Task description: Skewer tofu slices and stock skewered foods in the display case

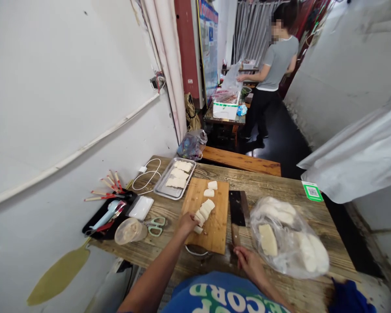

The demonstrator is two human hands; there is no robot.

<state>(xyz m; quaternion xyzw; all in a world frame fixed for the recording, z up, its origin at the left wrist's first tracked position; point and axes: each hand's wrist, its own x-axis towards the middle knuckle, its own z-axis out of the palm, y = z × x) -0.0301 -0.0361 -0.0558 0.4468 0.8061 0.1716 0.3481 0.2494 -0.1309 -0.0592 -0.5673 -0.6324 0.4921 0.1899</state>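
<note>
On the wooden cutting board, my left hand is closed on the near end of a row of white slices that look like steamed bun. Two more white pieces lie at the board's far side. A cleaver rests flat on the table right of the board, its handle towards me. My right hand is at the end of that handle, fingertips touching or almost touching it, fingers loosely bent and not wrapped round it. To its right, a clear plastic bag holds several whole white buns.
A metal tray with white slices stands behind the board. Left are green-handled scissors, a plastic tub, a white cable and a black box of utensils. Beyond the table, a person stands by a white foam box.
</note>
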